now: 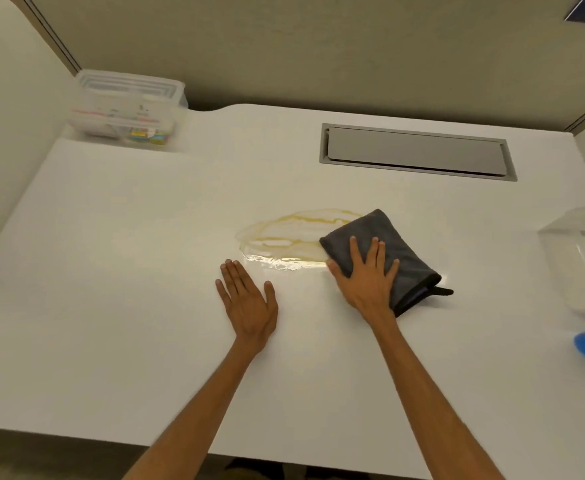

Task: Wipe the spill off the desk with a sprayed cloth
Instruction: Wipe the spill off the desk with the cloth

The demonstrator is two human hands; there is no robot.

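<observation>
Pressing a grey cloth at the spill's edge

Head view: the right hand (367,275) lies flat, fingers spread, on the folded cloth (388,258), which overlaps the yellowish spill (284,237) on the white desk (111,271). The left hand (248,303) rests flat beside the spill, fingers together.

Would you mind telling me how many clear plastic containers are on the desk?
2: one clear container at the far left corner, another at the right edge, partly cut off, so more may lie out of view.
</observation>
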